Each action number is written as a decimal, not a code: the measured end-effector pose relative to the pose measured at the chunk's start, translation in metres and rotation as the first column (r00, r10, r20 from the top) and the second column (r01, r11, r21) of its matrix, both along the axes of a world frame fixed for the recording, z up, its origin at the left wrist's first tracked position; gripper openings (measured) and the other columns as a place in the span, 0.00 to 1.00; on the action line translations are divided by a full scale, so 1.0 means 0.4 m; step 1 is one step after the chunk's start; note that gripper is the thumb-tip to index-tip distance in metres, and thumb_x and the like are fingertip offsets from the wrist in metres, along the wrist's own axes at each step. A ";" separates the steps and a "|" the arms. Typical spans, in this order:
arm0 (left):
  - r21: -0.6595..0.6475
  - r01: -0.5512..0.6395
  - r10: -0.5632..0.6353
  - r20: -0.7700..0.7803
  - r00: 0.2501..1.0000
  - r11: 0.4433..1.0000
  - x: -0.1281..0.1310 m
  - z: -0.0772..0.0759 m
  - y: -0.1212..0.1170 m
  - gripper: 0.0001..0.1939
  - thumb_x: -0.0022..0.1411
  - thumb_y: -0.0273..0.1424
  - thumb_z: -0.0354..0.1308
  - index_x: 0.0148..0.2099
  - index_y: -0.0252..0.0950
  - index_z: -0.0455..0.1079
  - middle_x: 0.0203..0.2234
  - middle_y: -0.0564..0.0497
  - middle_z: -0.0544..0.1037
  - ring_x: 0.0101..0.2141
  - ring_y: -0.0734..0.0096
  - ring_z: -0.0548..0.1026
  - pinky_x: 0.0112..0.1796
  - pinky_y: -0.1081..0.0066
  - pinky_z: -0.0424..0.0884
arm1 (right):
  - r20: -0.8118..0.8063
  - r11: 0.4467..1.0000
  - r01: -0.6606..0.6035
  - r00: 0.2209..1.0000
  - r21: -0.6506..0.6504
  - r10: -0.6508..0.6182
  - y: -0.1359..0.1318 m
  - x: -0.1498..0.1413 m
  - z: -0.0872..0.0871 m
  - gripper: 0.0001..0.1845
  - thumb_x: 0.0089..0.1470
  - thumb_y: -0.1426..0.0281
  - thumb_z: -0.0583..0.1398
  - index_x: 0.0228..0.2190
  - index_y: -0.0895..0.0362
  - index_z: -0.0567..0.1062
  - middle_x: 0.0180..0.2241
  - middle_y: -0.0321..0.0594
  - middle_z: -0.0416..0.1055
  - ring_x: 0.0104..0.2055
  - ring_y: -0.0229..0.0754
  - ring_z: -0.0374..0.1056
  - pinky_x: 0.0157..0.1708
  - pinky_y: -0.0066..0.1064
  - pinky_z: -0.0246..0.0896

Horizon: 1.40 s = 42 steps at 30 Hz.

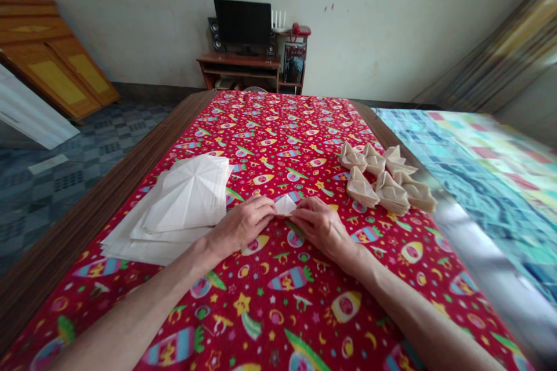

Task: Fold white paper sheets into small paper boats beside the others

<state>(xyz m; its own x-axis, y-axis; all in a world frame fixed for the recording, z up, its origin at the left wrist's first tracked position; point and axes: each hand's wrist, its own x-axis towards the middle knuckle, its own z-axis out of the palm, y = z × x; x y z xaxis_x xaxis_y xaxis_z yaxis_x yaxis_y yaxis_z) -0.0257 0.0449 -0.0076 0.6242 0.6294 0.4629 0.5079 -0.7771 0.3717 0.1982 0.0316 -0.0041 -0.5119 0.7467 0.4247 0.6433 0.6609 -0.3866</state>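
Note:
A small folded piece of white paper (pixel 285 205) lies at the middle of the red patterned cloth, its point facing away from me. My left hand (pixel 250 219) pinches its left corner, fingers closed. On the opposite corner, my right hand (pixel 321 224) grips with bent fingers. Left of my left hand sits a stack of creased white paper sheets (pixel 187 197), the top one marked with fold lines that meet at a centre. Beyond my right hand, several folded paper pieces (pixel 391 192) stand nested in two rows.
The red cloth (pixel 278 127) covers a long table with dark wooden edges (pixel 143 142). Against the far wall stands a desk (pixel 239 61) with a monitor (pixel 242 22) and speakers. A wooden cabinet (pixel 56 58) is at left, a bed with a patchwork cover (pixel 474 156) at right.

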 end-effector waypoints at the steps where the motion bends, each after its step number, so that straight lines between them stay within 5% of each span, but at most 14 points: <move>1: -0.033 -0.022 0.023 0.031 0.999 0.999 0.000 -0.004 0.001 0.06 0.65 0.24 0.50 0.40 0.35 0.68 0.37 0.49 0.73 0.40 0.69 0.71 0.43 0.69 0.70 | -0.021 0.999 0.023 0.999 -0.036 -0.024 0.002 0.000 -0.001 0.11 0.60 0.67 0.55 0.32 0.55 0.76 0.34 0.40 0.70 0.35 0.37 0.66 0.34 0.26 0.59; 6: -0.155 -0.147 0.163 0.097 0.982 0.977 0.004 -0.016 0.010 0.05 0.63 0.25 0.54 0.33 0.34 0.67 0.31 0.51 0.70 0.35 0.71 0.70 0.37 0.71 0.67 | 0.020 0.988 0.144 0.990 -0.062 -0.143 -0.006 -0.004 0.008 0.13 0.60 0.66 0.54 0.28 0.55 0.75 0.29 0.37 0.67 0.30 0.34 0.63 0.28 0.24 0.53; 15: -0.280 -0.188 0.227 0.112 0.968 0.941 0.009 -0.006 0.013 0.07 0.62 0.26 0.56 0.30 0.34 0.68 0.29 0.53 0.69 0.31 0.74 0.69 0.34 0.74 0.65 | 0.143 0.959 0.275 0.954 -0.066 -0.263 -0.030 -0.014 0.016 0.12 0.61 0.64 0.53 0.29 0.54 0.72 0.27 0.35 0.69 0.29 0.35 0.65 0.30 0.26 0.50; 30: -0.205 -0.341 0.346 -0.011 0.938 0.917 0.038 0.016 0.007 0.09 0.61 0.27 0.57 0.29 0.35 0.62 0.28 0.54 0.65 0.29 0.72 0.68 0.32 0.72 0.65 | 0.258 0.931 0.363 0.897 0.037 -0.360 -0.042 -0.035 0.014 0.12 0.61 0.65 0.51 0.28 0.55 0.69 0.27 0.36 0.69 0.30 0.37 0.66 0.30 0.27 0.50; 42: -0.172 -0.342 0.348 0.003 0.938 0.924 0.029 0.002 0.012 0.07 0.61 0.25 0.56 0.31 0.36 0.61 0.31 0.53 0.66 0.30 0.72 0.69 0.33 0.71 0.68 | 0.301 0.938 0.337 0.889 0.083 -0.346 -0.033 -0.030 0.016 0.14 0.61 0.65 0.51 0.28 0.56 0.69 0.26 0.37 0.71 0.28 0.37 0.67 0.30 0.28 0.49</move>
